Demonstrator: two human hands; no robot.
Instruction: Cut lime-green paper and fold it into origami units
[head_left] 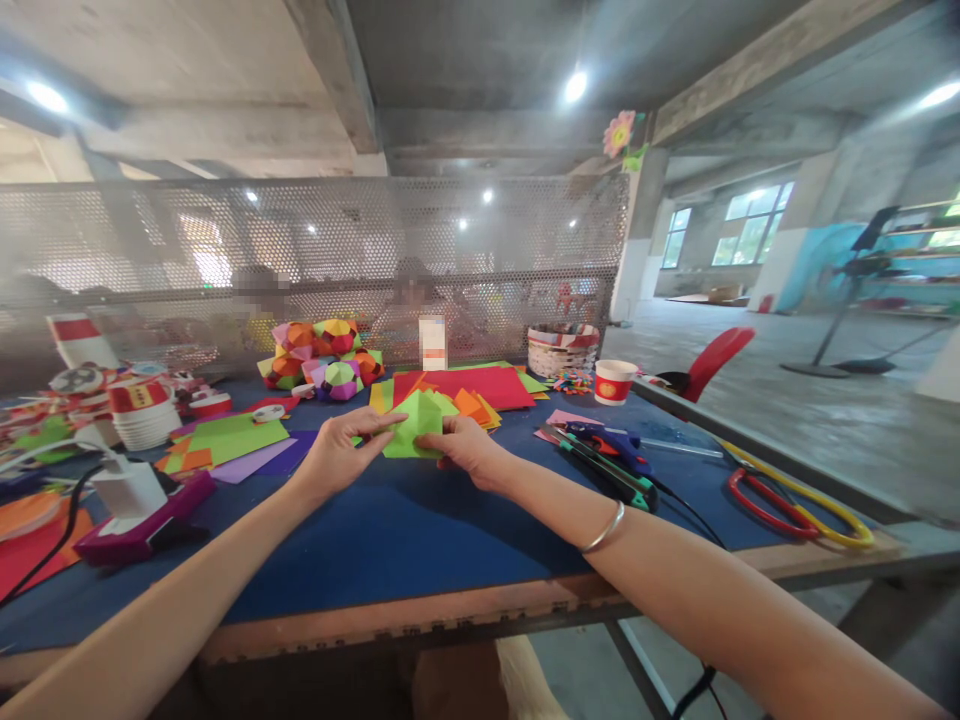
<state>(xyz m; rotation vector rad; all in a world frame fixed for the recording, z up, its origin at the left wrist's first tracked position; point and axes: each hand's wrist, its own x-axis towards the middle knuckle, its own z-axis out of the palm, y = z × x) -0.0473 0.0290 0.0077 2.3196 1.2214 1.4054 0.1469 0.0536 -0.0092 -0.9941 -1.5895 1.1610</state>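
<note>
A sheet of bright green paper (pixel 416 425), creased down its middle, is held up above the blue tabletop. My left hand (pixel 351 445) pinches its left edge between thumb and fingers. On the other side, my right hand (pixel 469 450) grips the lower right part, the thumb in front and the other fingers partly hidden behind. Just beyond the hands lie a stack of red paper (pixel 495 388) and some folded orange paper pieces (pixel 474 405). Several multicoloured folded paper balls (pixel 336 378) are piled at the back, left of the red stack.
At right lie a utility knife (pixel 607 470), a blue glue gun (pixel 611 445) and red-and-yellow-handled scissors (pixel 802 505). A paper cup (pixel 613 382) and white basket (pixel 562 350) stand behind. Left are coloured sheets (pixel 240 440), stacked cups (pixel 142 410) and a purple power strip (pixel 146 520). A mesh partition (pixel 315 230) closes the back.
</note>
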